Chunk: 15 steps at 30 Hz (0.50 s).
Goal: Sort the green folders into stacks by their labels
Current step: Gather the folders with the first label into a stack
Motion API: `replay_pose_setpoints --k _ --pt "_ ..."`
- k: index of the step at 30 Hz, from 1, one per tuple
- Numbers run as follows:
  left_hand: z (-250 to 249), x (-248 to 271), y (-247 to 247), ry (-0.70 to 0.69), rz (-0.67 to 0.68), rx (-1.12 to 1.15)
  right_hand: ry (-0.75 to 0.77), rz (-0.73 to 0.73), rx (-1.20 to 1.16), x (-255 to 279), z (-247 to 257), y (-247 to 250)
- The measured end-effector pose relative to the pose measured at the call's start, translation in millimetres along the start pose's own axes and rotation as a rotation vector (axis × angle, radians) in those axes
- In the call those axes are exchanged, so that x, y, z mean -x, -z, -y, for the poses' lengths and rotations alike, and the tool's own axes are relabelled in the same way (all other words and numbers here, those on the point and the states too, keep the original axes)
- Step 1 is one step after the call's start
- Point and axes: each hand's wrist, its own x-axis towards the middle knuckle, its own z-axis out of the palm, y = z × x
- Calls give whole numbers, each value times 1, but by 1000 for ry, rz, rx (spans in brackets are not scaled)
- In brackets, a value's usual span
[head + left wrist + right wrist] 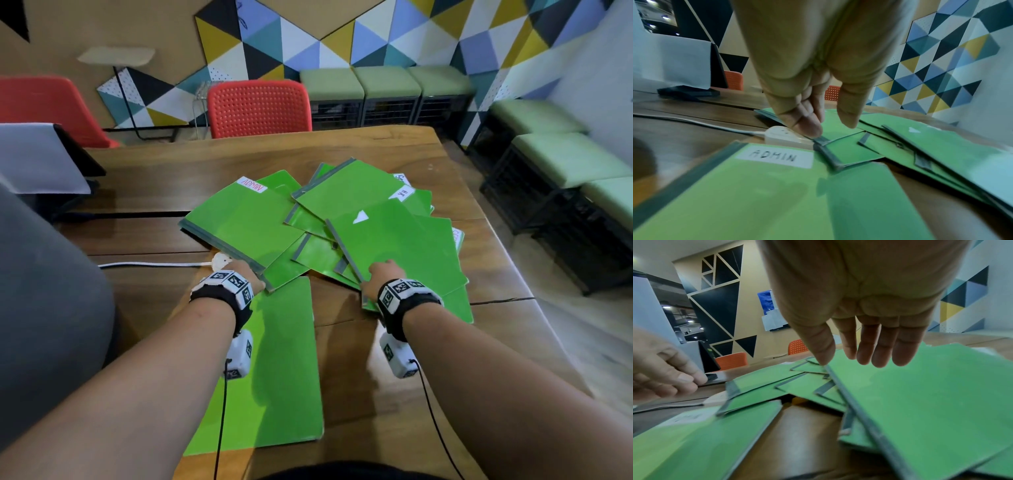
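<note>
A loose heap of green folders [346, 205] covers the middle of the wooden table [394, 394]. At its left lies a folder labelled ADMIN [246, 222]. My left hand [248, 274] is at that folder's near corner, index fingertip [809, 131] on the grey spine and thumb above the cover, not closed on it. My right hand [385, 272] hovers with straight fingers over a folder with a white triangle [404, 246], the thumb [822, 353] touching its spine edge. Nearer to me one folder [284, 377] lies alone, also labelled ADMIN [774, 156]. A label reading HR [402, 193] shows farther back.
A white power strip [221, 262] with its cable lies just left of my left hand. A covered monitor [44, 161] stands at the table's far left. Red chairs [260, 109] are behind the table and green stools [568, 157] stand to the right.
</note>
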Motion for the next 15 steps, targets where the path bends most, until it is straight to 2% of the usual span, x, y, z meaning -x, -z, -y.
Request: replay_pose_setpoints --k 3,9,15 --pt "-38 -1 1 -2 24 70 -31 -2 39 -23 -37 17" --pt "-112 -11 -19 -5 37 414 -54 -18 34 -67 -105 34" --pt "-169 -11 -47 53 127 613 -81 -31 -92 -104 -155 27"
